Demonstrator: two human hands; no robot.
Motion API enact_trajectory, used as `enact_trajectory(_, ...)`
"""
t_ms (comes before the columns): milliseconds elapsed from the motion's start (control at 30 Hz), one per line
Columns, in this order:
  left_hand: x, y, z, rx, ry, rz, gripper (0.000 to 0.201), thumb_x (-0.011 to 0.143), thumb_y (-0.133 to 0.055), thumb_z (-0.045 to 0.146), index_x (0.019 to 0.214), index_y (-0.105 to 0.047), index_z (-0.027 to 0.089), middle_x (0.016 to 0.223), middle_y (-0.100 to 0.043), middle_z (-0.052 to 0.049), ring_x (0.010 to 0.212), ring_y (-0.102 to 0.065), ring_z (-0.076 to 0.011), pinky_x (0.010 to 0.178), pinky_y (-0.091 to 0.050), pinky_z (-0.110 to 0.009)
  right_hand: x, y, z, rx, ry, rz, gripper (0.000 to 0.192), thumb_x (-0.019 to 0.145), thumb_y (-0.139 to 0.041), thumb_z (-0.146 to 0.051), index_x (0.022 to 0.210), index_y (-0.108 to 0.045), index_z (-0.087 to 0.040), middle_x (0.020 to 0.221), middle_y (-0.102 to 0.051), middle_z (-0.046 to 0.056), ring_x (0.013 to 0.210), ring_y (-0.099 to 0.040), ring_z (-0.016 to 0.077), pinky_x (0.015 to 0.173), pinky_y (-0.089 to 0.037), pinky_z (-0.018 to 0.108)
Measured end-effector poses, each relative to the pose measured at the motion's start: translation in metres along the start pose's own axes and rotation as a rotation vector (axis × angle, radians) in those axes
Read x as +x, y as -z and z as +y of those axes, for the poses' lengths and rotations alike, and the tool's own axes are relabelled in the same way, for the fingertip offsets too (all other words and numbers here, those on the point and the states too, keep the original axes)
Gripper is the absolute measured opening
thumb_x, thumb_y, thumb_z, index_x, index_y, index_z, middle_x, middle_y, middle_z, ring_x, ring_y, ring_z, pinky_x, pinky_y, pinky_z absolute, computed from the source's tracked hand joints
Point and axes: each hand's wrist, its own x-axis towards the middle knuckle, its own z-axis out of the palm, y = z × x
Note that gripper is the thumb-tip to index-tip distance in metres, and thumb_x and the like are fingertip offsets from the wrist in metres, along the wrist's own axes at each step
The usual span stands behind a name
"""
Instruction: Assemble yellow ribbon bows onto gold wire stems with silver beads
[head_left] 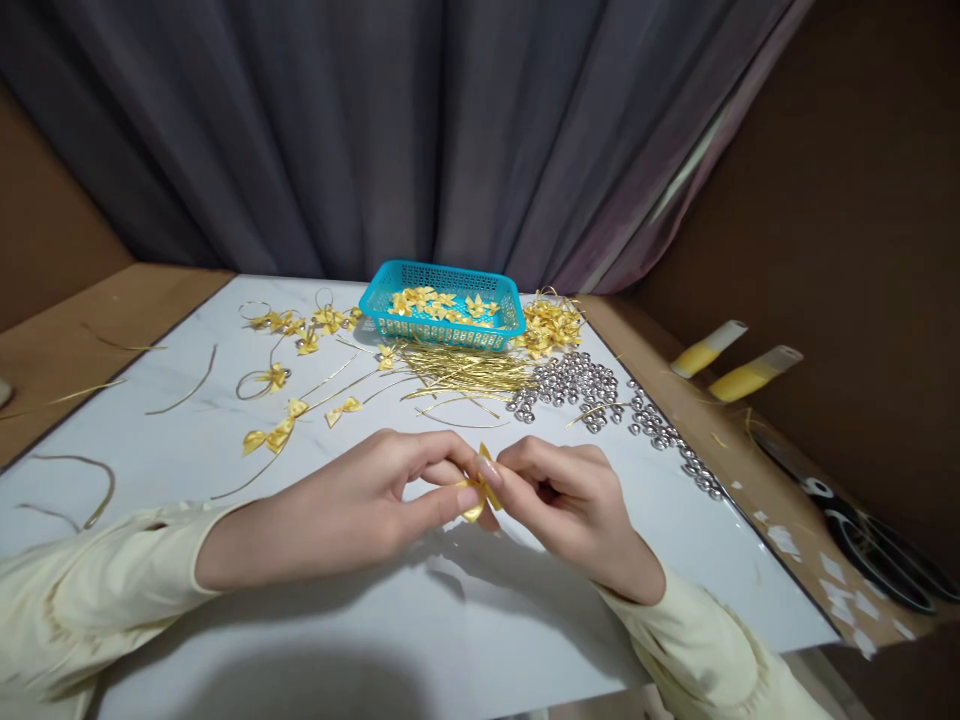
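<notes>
Between my two hands, over the near middle of the white board, is a yellow ribbon bow point(472, 512). My left hand point(375, 495) pinches its left part between thumb and fingers. My right hand point(574, 495) pinches its right side, fingers curled in. The fingertips hide much of the bow, and I cannot tell whether a wire or bead is with it. Beyond my hands lie a bundle of gold wire ties point(465, 370) and a heap of silver beads point(574, 385). Loose yellow bows point(343, 410) rest to the left.
A teal basket point(442, 335) with yellow bows stands at the back. Beside it is a pile of bows point(551, 325). Finished-looking wire loops with bows point(274, 378) lie at left. Black scissors point(874, 545), paper scraps point(784, 540) and two yellow-filled tubes point(756, 374) are at right.
</notes>
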Motion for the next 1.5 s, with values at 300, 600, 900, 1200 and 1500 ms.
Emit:
enact_trajectory(300, 0.003, -0.004, -0.006, -0.13, 0.02, -0.035, 0.012, 0.088, -0.044, 0.03, 0.095, -0.047, 0.02, 0.081, -0.066, 0.0, 0.076, -0.058, -0.0152, 0.064, -0.039, -0.024, 0.0, 0.005, 0.0, -0.103, 0.024, -0.115, 0.024, 0.086, -0.049, -0.013, 0.063, -0.052, -0.015, 0.047, -0.044, -0.006, 0.04, -0.031, 0.0039, 0.04, -0.025, 0.017)
enact_trajectory(600, 0.005, -0.008, -0.013, -0.208, -0.032, -0.019, 0.022, 0.088, -0.043, 0.027, 0.104, -0.028, 0.023, 0.072, -0.06, 0.003, 0.067, -0.051, -0.0135, 0.06, -0.035, -0.025, -0.001, 0.0, 0.003, -0.033, -0.041, -0.159, 0.029, 0.088, -0.046, -0.015, 0.06, -0.053, -0.014, 0.046, -0.043, -0.005, 0.041, -0.029, 0.0046, 0.042, -0.025, 0.018)
enact_trajectory(900, 0.006, -0.009, -0.024, -0.298, -0.15, -0.007, 0.026, 0.086, -0.046, 0.021, 0.104, -0.028, 0.023, 0.067, -0.059, 0.004, 0.075, -0.055, -0.0145, 0.069, -0.038, -0.026, -0.003, -0.007, -0.001, -0.002, -0.076, -0.141, 0.03, 0.088, -0.046, -0.014, 0.059, -0.054, -0.013, 0.046, -0.052, -0.002, 0.04, -0.028, 0.004, 0.042, -0.025, 0.019)
enact_trajectory(1200, 0.011, 0.004, -0.018, -0.428, 0.015, -0.117, 0.016, 0.087, -0.05, 0.024, 0.101, -0.044, 0.022, 0.069, -0.06, 0.005, 0.069, -0.052, -0.0121, 0.068, -0.036, -0.024, 0.008, 0.004, 0.004, 0.103, -0.286, -0.163, 0.034, 0.089, -0.046, -0.027, 0.056, -0.047, -0.016, 0.047, -0.037, -0.006, 0.043, -0.031, 0.0048, 0.042, -0.026, 0.019)
enact_trajectory(1500, 0.017, 0.003, -0.021, -0.751, 0.102, -0.139, 0.022, 0.079, -0.052, 0.007, 0.097, -0.046, 0.017, 0.063, -0.062, 0.002, 0.067, -0.055, -0.013, 0.073, -0.037, -0.028, 0.005, 0.001, 0.006, 0.161, -0.355, -0.199, 0.039, 0.091, -0.04, -0.03, 0.054, -0.043, -0.016, 0.047, -0.037, -0.005, 0.043, -0.033, 0.0054, 0.044, -0.026, 0.02)
